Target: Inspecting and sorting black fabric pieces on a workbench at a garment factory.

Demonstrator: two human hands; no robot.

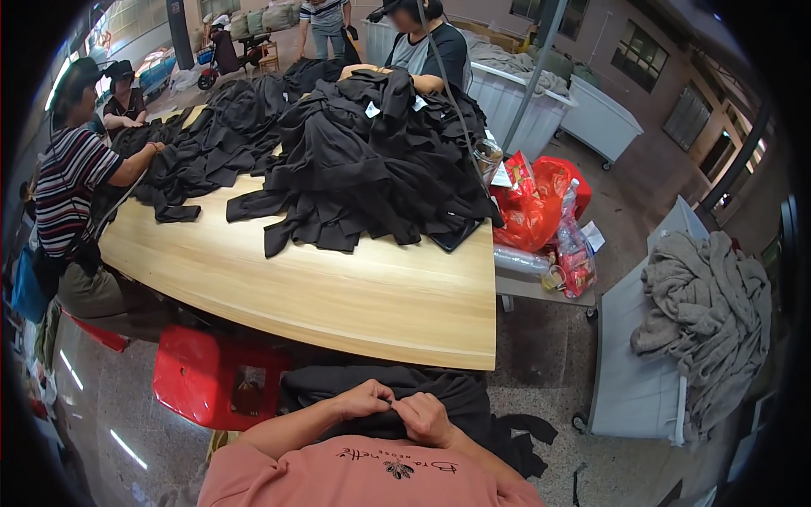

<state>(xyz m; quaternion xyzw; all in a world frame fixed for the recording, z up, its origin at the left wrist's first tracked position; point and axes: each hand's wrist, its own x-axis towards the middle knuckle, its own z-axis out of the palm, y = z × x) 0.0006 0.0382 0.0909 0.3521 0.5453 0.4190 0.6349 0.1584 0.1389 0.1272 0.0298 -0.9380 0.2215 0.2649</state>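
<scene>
Black garments [460, 390] lie across my lap, below the table's near edge. Close to my body, my left hand [369, 399] and my right hand [424, 420] meet over this cloth, both with bent fingers pinched together. A small dark bit shows between their fingertips, the same colour as the cloth; the exact part they pinch is mostly hidden. On the wooden table [338, 291] in front of me rises a large heap of black garments [363, 160], with a few white tags showing. A dark flat device [456, 235] sits at the heap's right edge.
A red plastic stool [190, 376] stands left of my lap. To the right, a white wheeled bin [625, 380] overflows with grey cloth [705, 296]. Red bags [541, 203] and plastic bottles rest beside the table. Several people work around the heap, one in stripes [76, 182] at left.
</scene>
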